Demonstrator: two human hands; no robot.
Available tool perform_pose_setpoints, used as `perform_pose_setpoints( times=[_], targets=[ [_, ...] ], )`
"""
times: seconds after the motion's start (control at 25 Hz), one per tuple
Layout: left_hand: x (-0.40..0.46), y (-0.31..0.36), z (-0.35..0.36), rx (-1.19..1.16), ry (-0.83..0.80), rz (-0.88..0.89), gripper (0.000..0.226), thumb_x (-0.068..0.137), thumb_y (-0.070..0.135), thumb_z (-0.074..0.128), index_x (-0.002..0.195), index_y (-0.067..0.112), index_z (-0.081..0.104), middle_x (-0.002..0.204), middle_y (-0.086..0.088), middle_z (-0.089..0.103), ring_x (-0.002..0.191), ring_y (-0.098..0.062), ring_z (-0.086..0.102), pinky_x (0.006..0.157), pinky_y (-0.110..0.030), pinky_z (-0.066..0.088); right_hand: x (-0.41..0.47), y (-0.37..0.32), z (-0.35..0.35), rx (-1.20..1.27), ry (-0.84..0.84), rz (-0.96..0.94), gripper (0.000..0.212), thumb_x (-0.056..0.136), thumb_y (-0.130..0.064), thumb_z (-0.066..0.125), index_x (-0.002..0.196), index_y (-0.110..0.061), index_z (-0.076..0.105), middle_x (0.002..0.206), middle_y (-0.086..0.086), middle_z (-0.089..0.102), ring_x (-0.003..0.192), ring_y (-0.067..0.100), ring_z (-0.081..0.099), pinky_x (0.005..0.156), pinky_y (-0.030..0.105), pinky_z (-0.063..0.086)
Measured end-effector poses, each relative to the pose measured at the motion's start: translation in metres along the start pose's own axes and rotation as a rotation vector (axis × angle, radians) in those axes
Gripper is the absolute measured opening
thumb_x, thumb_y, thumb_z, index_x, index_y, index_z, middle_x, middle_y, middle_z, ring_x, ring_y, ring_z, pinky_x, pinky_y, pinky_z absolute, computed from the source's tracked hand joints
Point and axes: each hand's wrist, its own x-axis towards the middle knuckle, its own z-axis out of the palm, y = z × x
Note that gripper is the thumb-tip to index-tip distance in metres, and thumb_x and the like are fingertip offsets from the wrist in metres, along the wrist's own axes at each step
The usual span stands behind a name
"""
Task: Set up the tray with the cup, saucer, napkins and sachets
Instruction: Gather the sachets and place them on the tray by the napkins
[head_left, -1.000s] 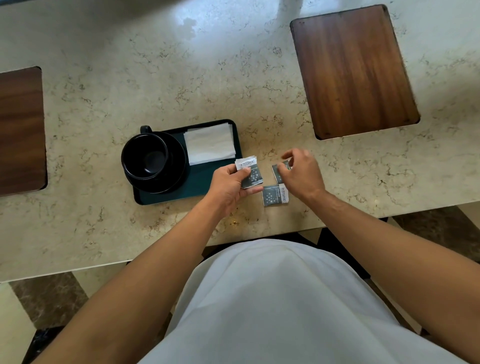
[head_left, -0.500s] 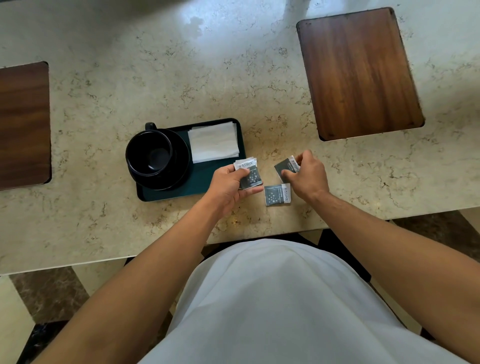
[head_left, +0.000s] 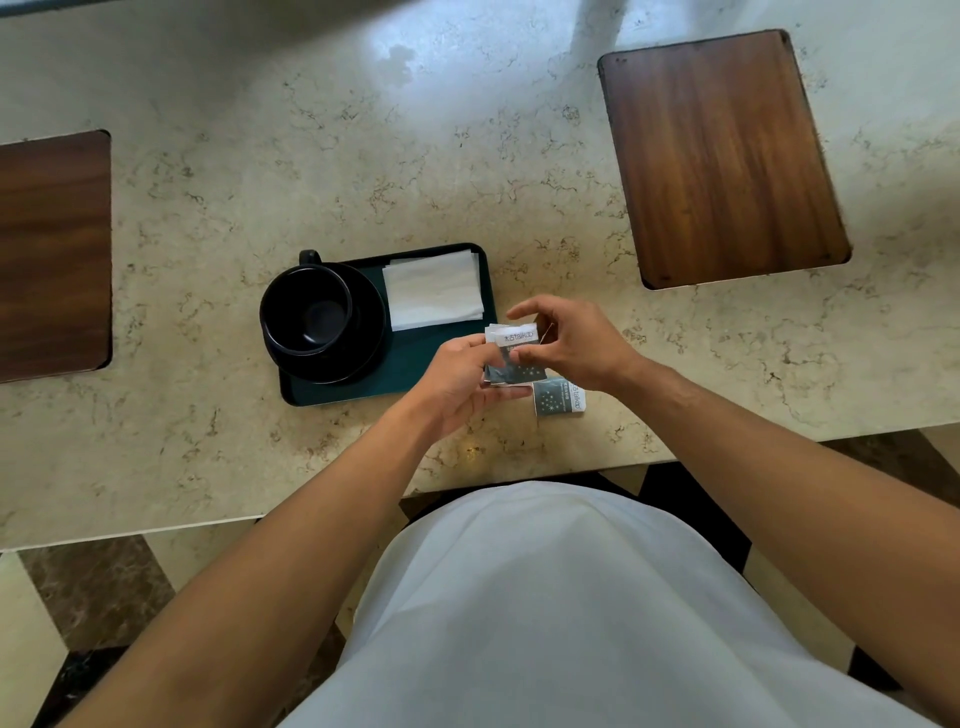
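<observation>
The left wooden board (head_left: 52, 254) ran off the frame's edge, the cup (head_left: 306, 310) covered much of its saucer (head_left: 371, 332), and the hands hid how many sachets (head_left: 514, 358) overlapped in their grip.

There is one view only, from a camera on the person's head, looking steeply down and a little forward; the wide lens bends the counter (head_left: 322, 156) edge and the wooden boards (head_left: 722, 156); the person's own white apron (head_left: 571, 597) fills the bottom, both forearms reach up the middle, and the hands meet near the centre beside the tray (head_left: 415, 374); the floor (head_left: 93, 592) shows below the counter edge; no second view shares the scene
</observation>
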Motion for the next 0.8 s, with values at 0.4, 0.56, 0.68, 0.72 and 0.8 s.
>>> perform_pose_setpoints(
  times=[0.4,0.56,0.68,0.72,0.8],
  targets=[
    [-0.001,-0.001,-0.002,-0.034,0.054,0.011,0.030,0.092,-0.019,0.052,0.114,-0.003,0.064,0.109,-0.025,0.070,0.088,-0.032,0.077,0.072,-0.038,0.065,0.000,0.023,0.009,-0.014,0.242,0.093,0.020,0.095,-0.041,0.065,0.101,-0.022,0.063,0.087,-0.005,0.064,0.072,0.004,0.057,0.065,0.025,0.050],
    [0.000,-0.001,-0.006,-0.037,0.096,0.023,0.030,0.093,-0.020,0.050,0.114,-0.003,0.062,0.112,-0.028,0.067,0.090,-0.035,0.075,0.077,-0.044,0.065,-0.023,0.059,0.005,-0.368,0.061,0.082,0.038,0.086,-0.042,0.075,0.116,-0.022,0.063,0.110,-0.002,0.052,0.097,0.011,0.054,0.084,0.029,0.051],
    [0.000,0.000,-0.008,-0.034,0.106,0.020,0.030,0.093,-0.019,0.049,0.113,-0.002,0.063,0.112,-0.026,0.068,0.092,-0.036,0.074,0.079,-0.046,0.064,-0.038,0.075,0.010,-0.501,0.036,0.061,0.047,0.076,-0.042,0.083,0.113,-0.022,0.061,0.111,0.001,0.049,0.104,0.016,0.048,0.088,0.032,0.051],
    [0.000,0.000,-0.008,-0.032,0.109,0.021,0.030,0.093,-0.019,0.049,0.112,-0.001,0.063,0.111,-0.026,0.068,0.092,-0.036,0.074,0.079,-0.046,0.064,-0.040,0.077,0.012,-0.495,0.057,0.057,0.045,0.075,-0.040,0.085,0.109,-0.022,0.061,0.109,0.000,0.047,0.103,0.016,0.046,0.087,0.031,0.049],
    [-0.001,0.000,-0.009,-0.018,0.116,0.022,0.030,0.093,-0.020,0.049,0.109,0.001,0.063,0.108,-0.024,0.068,0.091,-0.035,0.074,0.078,-0.045,0.064,-0.039,0.076,0.015,-0.438,0.080,0.067,0.037,0.076,-0.033,0.085,0.099,-0.024,0.057,0.105,-0.001,0.049,0.098,0.015,0.046,0.081,0.026,0.043]
  ],
)
